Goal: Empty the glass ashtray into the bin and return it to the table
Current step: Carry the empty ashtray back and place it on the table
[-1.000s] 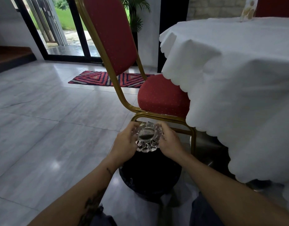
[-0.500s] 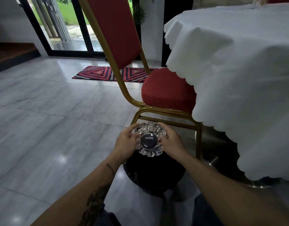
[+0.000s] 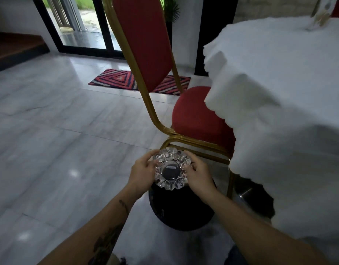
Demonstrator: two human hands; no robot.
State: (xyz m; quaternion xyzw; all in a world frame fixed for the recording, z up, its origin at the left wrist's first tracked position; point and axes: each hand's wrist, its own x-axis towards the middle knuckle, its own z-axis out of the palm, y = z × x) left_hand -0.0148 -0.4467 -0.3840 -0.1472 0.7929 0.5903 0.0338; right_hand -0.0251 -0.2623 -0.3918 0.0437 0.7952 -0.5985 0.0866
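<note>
A clear cut-glass ashtray (image 3: 171,168) with a scalloped rim is held between both my hands, its round centre facing me. My left hand (image 3: 141,174) grips its left edge and my right hand (image 3: 198,175) grips its right edge. Directly below stands a round black bin (image 3: 182,209) on the floor, partly hidden by my hands. The table (image 3: 279,77), draped in a white scalloped cloth, fills the right side.
A red chair with a gold frame (image 3: 164,104) stands just beyond the bin, its seat tucked under the cloth. A striped red mat (image 3: 115,80) lies by the glass doors at the back. Grey tiled floor (image 3: 59,150) spreads to the left.
The ashtray has turned in my hands from tipped edge-on over the bin to showing its full round face, and it sits slightly higher. Both hands keep their grip.
</note>
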